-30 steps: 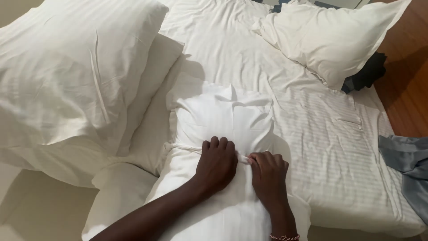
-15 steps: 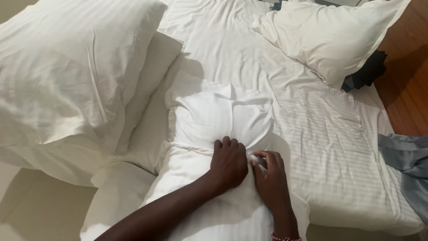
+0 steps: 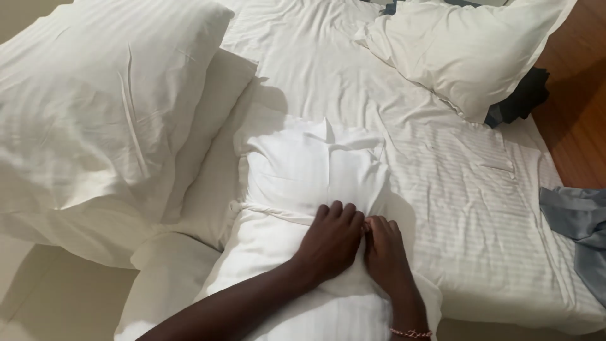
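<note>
Both hands low in the middle of the bed, pressed side by side on a white pillow half inside its striped pillowcase. Left hand flat, fingers curled over the case's open edge; right hand touching it, grip pinched shut on that same hem. Large pillow close on the left, another pillow well apart at upper right. Open sheet to the right, up to the bed's edge, where grey cloth hangs.
</note>
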